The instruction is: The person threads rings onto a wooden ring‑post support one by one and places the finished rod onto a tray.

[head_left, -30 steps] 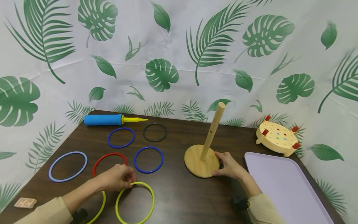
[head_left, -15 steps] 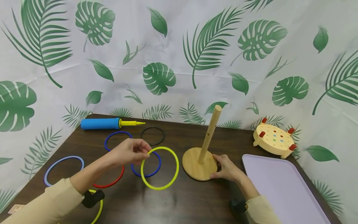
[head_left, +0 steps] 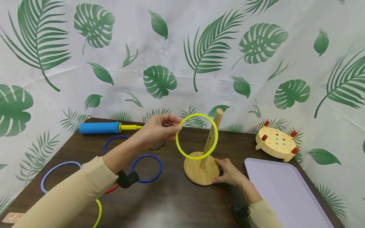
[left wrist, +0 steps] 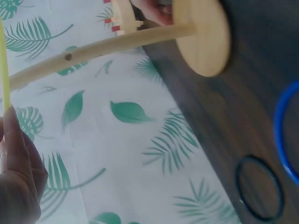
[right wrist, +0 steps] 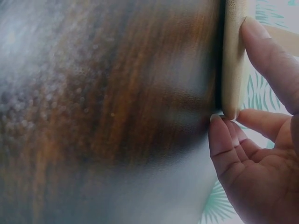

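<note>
My left hand (head_left: 159, 127) pinches a yellow ring (head_left: 216, 136) at its left side, between thumb and fingers. Raised off the table, the ring is tilted up and overlaps the wooden post (head_left: 218, 116) in the head view; the post's top pokes out above right of it. In the left wrist view the ring (left wrist: 4, 70) appears edge-on beside the post's upper end. The post rises from a round wooden base (head_left: 194, 171) on the dark table. My right hand (head_left: 229, 172) holds the base's right edge, thumb and fingers (right wrist: 224, 144) at the rim.
Left on the table (head_left: 168, 202) lie blue rings (head_left: 146, 181), a light blue ring (head_left: 47, 172), a partly hidden red ring (head_left: 112, 189), another yellow ring (head_left: 99, 210) and a black ring (left wrist: 240, 186). Behind them lies a blue pump (head_left: 98, 128). Right: a lilac tray (head_left: 282, 190) and an upturned toy stool (head_left: 276, 142).
My left hand has picked the yellow ring up from the table and carried it up and right to the post. My right hand has stayed at the base.
</note>
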A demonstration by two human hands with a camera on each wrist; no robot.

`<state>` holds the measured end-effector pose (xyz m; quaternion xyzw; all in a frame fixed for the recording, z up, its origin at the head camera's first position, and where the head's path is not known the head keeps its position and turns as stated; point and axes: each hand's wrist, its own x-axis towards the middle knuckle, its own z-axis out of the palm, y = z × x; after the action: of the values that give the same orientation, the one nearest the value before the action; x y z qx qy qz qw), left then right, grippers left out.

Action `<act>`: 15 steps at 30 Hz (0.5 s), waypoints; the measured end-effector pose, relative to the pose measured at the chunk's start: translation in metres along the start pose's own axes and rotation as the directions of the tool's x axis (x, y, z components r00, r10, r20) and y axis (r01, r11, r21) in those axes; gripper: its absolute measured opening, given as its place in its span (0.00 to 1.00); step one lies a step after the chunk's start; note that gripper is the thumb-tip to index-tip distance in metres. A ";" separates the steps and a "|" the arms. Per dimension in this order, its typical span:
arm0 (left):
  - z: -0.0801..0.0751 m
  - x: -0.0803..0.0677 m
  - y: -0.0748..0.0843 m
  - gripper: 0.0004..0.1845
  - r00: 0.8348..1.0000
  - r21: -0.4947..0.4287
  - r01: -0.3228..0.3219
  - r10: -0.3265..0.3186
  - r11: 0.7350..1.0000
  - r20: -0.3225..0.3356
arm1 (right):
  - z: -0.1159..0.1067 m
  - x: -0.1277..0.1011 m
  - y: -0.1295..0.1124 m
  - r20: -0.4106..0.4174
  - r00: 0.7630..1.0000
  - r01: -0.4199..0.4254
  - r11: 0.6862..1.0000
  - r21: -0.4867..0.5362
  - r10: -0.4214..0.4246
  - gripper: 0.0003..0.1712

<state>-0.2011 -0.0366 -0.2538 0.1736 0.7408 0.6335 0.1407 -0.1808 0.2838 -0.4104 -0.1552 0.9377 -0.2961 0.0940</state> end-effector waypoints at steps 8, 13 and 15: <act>0.025 0.033 0.023 0.14 0.999 -0.095 -0.050 0.048 0.994 -0.017 | 0.000 -0.003 -0.001 -0.008 1.000 -0.028 0.999 0.021 0.028 0.53; 0.036 0.046 0.027 0.13 0.998 -0.127 -0.064 0.061 0.990 -0.028 | 0.000 -0.003 -0.001 -0.015 0.999 -0.035 0.999 0.018 0.035 0.53; 0.039 0.051 0.024 0.12 0.998 -0.126 -0.067 0.064 0.990 -0.027 | 0.000 -0.003 -0.002 -0.018 0.999 -0.043 0.999 0.020 0.043 0.53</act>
<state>-0.2287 0.0235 -0.2354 0.1813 0.6947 0.6854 0.1218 -0.1780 0.2834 -0.4088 -0.1312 0.9388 -0.3045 0.0932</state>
